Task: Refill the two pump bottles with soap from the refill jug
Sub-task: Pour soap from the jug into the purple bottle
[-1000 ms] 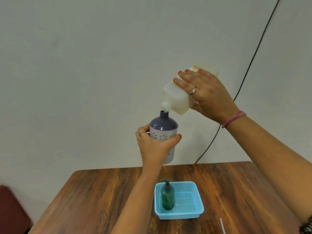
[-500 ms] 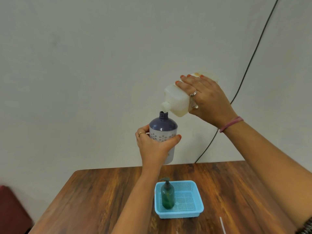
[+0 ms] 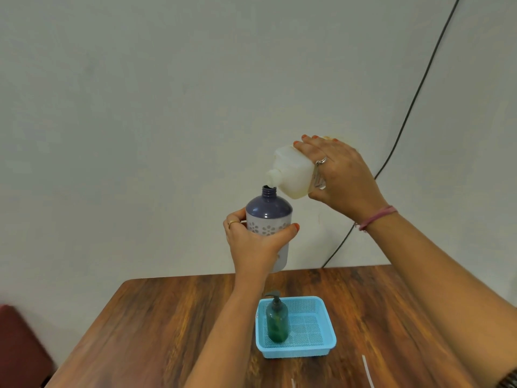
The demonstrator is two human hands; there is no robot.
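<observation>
My left hand grips a purple and white flowered bottle upright in the air above the table, its threaded neck open with no pump on it. My right hand holds the white refill jug tilted, spout pointing down-left just above the bottle's mouth. I cannot make out a stream of soap. A green pump bottle with its pump on stands in the left part of a blue mesh basket on the wooden table.
A black cable runs down the pale wall behind the table. A dark red seat shows at the lower left. A thin white strip lies on the table near the front right.
The jug has come down a little and tilted less steeply; its spout stays just above the purple bottle's mouth. My left hand and the bottle have hardly moved.
</observation>
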